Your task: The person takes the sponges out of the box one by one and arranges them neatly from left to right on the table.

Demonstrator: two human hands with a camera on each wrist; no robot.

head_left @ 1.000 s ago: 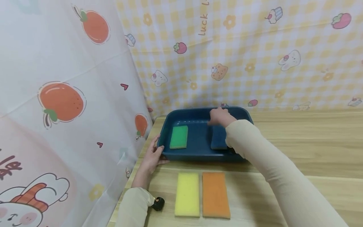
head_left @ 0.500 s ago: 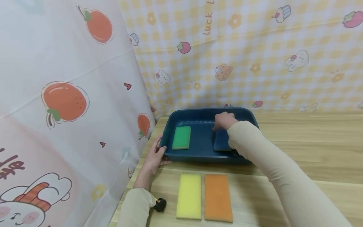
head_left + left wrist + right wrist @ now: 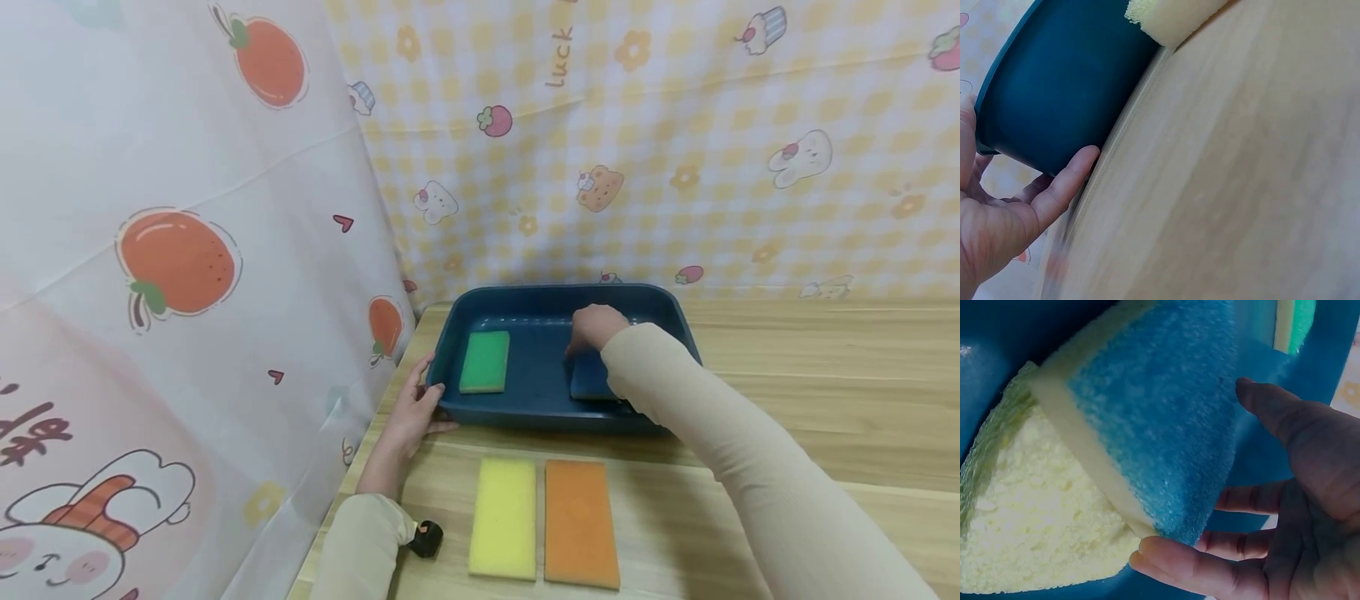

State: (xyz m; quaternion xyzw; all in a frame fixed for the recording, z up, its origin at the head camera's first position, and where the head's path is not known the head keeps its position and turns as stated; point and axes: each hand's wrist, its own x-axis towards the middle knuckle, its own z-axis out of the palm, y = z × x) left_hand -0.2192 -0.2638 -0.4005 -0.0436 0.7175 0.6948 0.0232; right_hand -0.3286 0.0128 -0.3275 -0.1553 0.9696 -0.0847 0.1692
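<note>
A blue tray (image 3: 525, 412) stands toward the back of the table. My left hand (image 3: 411, 412) grips its front left corner, thumb at the rim and fingers against the outer wall. Inside on the right, my right hand (image 3: 596, 327) holds a blue sponge (image 3: 592, 379) near its back edge, thumb and fingers on either side. Up close in the right wrist view, the blue face (image 3: 1160, 412) tilts over a pale foam piece (image 3: 1054, 506), partly covering it. A green sponge (image 3: 485, 362) lies flat in the tray's left part. The right sleeve hides the tray's front right part.
On the wooden table (image 3: 825, 400), a yellow sponge (image 3: 503, 518) and an orange sponge (image 3: 581, 522) lie side by side before the tray. A printed curtain (image 3: 675, 125) hangs behind and another (image 3: 247, 250) along the left edge. A black wrist camera (image 3: 427, 539) sits at my left sleeve.
The right hand has come slightly lower and nearer over the blue sponge. The whole head view has shifted a little. My left hand keeps its hold on the tray corner.
</note>
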